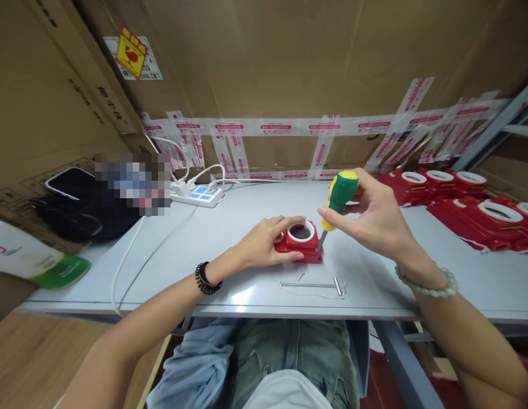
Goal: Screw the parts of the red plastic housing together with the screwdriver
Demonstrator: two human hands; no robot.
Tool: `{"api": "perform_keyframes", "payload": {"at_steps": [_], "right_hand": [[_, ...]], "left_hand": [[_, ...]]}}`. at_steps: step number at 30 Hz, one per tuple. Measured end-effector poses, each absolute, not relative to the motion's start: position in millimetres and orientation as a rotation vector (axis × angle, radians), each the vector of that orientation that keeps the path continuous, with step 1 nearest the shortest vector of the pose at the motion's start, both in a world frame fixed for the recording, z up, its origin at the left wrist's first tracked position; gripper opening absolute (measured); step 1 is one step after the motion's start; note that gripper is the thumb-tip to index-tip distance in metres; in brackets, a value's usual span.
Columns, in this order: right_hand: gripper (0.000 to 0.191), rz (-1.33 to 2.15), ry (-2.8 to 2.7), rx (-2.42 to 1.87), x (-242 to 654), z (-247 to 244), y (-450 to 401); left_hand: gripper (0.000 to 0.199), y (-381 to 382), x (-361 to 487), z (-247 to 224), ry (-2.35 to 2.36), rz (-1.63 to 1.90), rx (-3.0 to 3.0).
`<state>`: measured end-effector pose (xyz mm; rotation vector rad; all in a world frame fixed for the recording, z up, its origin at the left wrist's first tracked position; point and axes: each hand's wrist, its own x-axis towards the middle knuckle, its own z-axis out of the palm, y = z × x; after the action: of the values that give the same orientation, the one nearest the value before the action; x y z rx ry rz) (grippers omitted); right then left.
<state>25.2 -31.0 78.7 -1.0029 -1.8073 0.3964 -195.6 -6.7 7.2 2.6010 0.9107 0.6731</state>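
One red housing (307, 249) — (partly hidden)

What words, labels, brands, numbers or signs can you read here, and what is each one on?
"LM27": on the white label; its other print is unclear.
Broken-glass sign: on the yellow sticker; its characters are too blurred.
Too small or blurred to read: print on the packing tape, cardboard, power strip and white-green tube.

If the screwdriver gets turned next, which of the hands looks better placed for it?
Likely the right hand: it holds the screwdriver by its handle, tip down at the red box's right side. The left hand is occupied, gripping the box.
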Motion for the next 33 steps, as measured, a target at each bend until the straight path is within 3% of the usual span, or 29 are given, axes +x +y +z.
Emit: {"api": "perform_keyframes", "payload": {"at_steps": [15, 20, 27, 33], "right_hand": [[0.042, 0.157, -1.783, -1.164, 20, 78, -31], [0.07, -0.149, -1.827, -1.179, 11, 71, -36], [0.036, -0.495, -1.792, -1.256, 10, 74, -43], [0.024, -0.278, -1.944, -1.038, 17, 89, -45]], "left_hand": [[0.068, -10, -195, 6, 1.005, 0.712, 2.545], [0.068, -9, -195, 5, 1.002, 0.71, 2.552], [0.067, -10, -196, 6, 0.984, 0.718, 2.55], [0.067, -9, -195, 7, 0.969, 0.709, 2.567]]}}
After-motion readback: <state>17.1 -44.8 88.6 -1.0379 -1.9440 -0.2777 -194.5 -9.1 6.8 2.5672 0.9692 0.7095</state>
